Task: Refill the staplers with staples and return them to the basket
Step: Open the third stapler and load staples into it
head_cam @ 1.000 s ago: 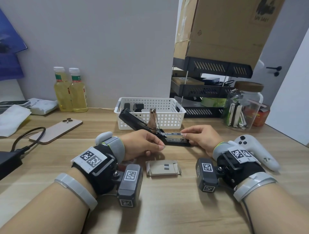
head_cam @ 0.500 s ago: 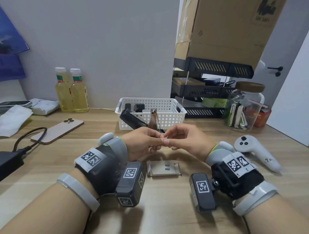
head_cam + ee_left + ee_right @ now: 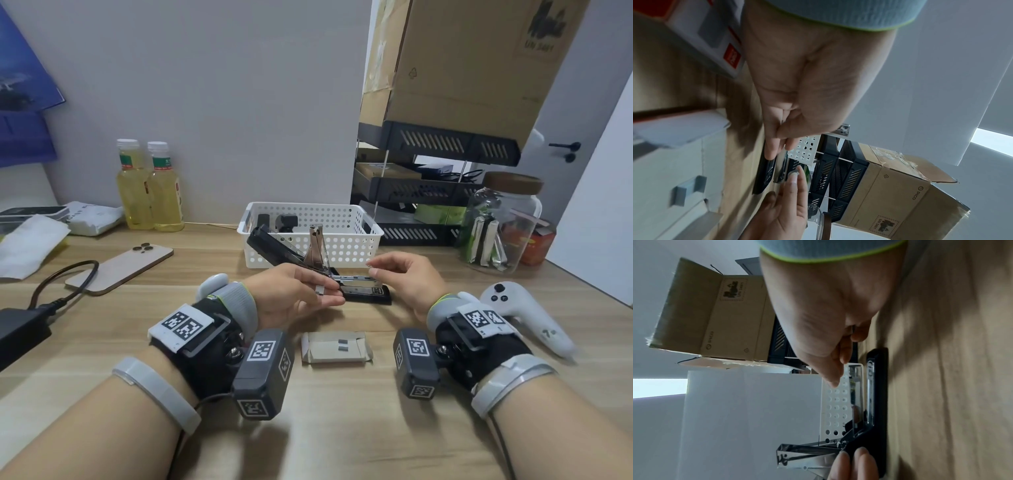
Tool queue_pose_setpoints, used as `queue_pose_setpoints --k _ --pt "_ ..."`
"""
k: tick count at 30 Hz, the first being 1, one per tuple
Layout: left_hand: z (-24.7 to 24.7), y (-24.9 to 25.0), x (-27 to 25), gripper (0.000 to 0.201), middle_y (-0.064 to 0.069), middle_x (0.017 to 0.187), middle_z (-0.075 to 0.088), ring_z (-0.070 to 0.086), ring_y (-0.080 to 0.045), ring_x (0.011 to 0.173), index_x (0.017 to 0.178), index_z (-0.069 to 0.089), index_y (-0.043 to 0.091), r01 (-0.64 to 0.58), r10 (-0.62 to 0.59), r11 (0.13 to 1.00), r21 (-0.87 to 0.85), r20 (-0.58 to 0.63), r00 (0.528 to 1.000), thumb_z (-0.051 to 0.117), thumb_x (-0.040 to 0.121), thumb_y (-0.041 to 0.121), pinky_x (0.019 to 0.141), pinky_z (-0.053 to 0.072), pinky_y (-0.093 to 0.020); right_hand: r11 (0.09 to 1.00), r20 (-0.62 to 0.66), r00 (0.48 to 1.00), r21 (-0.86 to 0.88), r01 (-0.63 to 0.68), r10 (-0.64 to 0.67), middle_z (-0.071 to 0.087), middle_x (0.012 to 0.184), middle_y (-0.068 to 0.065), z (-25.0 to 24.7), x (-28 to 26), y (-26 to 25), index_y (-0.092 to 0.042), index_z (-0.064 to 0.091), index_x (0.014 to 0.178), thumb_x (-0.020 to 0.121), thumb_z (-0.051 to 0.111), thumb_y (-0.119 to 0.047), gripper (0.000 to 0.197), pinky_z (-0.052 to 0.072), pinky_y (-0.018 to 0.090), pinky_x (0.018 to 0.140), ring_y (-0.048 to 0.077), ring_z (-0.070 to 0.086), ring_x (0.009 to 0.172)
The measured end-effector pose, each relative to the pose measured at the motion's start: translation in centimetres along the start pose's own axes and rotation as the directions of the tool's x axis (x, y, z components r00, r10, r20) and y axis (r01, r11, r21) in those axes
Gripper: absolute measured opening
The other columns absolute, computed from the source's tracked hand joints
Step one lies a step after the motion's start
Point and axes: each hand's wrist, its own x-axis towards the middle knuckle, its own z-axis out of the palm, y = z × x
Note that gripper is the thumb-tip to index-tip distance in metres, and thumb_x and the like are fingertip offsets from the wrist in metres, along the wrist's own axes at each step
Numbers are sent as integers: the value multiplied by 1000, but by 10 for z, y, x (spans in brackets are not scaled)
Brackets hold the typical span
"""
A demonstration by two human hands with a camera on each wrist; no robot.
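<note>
A black stapler (image 3: 366, 293) lies opened on the table before the white basket (image 3: 308, 205), its lid (image 3: 270, 248) swung back to the left and its metal magazine (image 3: 356, 279) exposed. My left hand (image 3: 334, 291) rests by the hinge and pinches a short piece of staples (image 3: 320, 290). My right hand (image 3: 372, 268) hovers over the magazine's front end, thumb and forefinger pinched on what looks like a thin sliver of staples. The right wrist view shows the stapler (image 3: 877, 386) below my right hand (image 3: 844, 353). A flattened staple box (image 3: 337, 347) lies near me.
Dark items (image 3: 286, 221) sit inside the basket. A phone (image 3: 120, 265), a cable with adapter (image 3: 20, 329) and two bottles (image 3: 149, 192) are at the left. A white controller (image 3: 527, 315), a glass jar (image 3: 500, 226) and a black tray rack (image 3: 428, 192) stand at the right.
A second ago my right hand held a staple strip at the magazine. The hands met over the stapler, then parted; my left hand now holds a short staple piece.
</note>
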Motion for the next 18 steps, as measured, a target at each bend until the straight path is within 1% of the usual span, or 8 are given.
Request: queue_pose_setpoints --k 3,5,7,9,12,15,17,18 --pt "1 -1 -1 41 -36 129 60 69 -34 111 121 58 -17 11 -11 1000 -22 -6 1000 34 90 -29 90 55 -31 998 47 999 -62 -20 23 74 81 -4 3 3 3 -22 77 86 81 80 -10 13 53 21 77 7 65 75" --pt "2 -1 -2 38 -36 129 59 69 -33 111 124 57 -18 18 -18 999 -36 -3 1000 36 93 -26 86 58 -26 997 64 997 -73 -29 33 75 83 -2 5 4 3 -23 77 83 80 81 -10 14 53 27 81 10 65 78" --pt "3 0 -3 34 -37 127 61 68 -33 113 126 55 -18 18 -18 999 -46 -7 1000 38 96 -21 85 59 -26 997 75 997 -76 -30 35 76 83 -2 7 5 4 -23 77 81 80 81 -10 14 53 26 81 10 65 78" --pt "5 1 -4 31 -38 123 62 68 -35 114 125 55 -19 7 -8 999 -47 -9 1000 40 98 -18 87 57 -29 997 84 996 -78 -30 37 75 80 -4 8 6 4 -22 78 83 81 80 -10 13 52 25 79 10 65 76" --pt "6 3 -8 28 -37 118 65 69 -35 111 122 57 -19 11 -11 998 -58 0 1000 42 99 -13 87 58 -30 996 103 993 -82 -41 49 74 77 -6 7 6 6 -22 78 85 81 80 -11 12 53 27 80 10 65 75" --pt "7 4 -9 26 -36 114 68 70 -35 109 120 59 -18 6 -7 998 -58 -2 1000 43 100 -9 87 58 -30 991 105 992 -119 -56 69 76 81 -3 5 4 6 -23 79 86 81 81 -13 11 53 26 80 10 66 76" --pt "8 4 -10 26 -35 113 68 71 -36 108 119 59 -17 4 -5 999 -52 -16 1000 45 101 -7 85 59 -30 990 80 994 -126 -63 73 77 86 1 4 2 4 -23 80 88 81 81 -15 11 54 28 79 10 67 78" --pt "9 3 -10 26 -35 113 68 71 -36 108 119 59 -17 1 -2 999 -49 -22 1000 46 101 -6 84 59 -31 993 61 997 -107 -49 56 77 87 2 2 1 1 -22 80 89 81 80 -15 11 53 26 78 10 67 78"
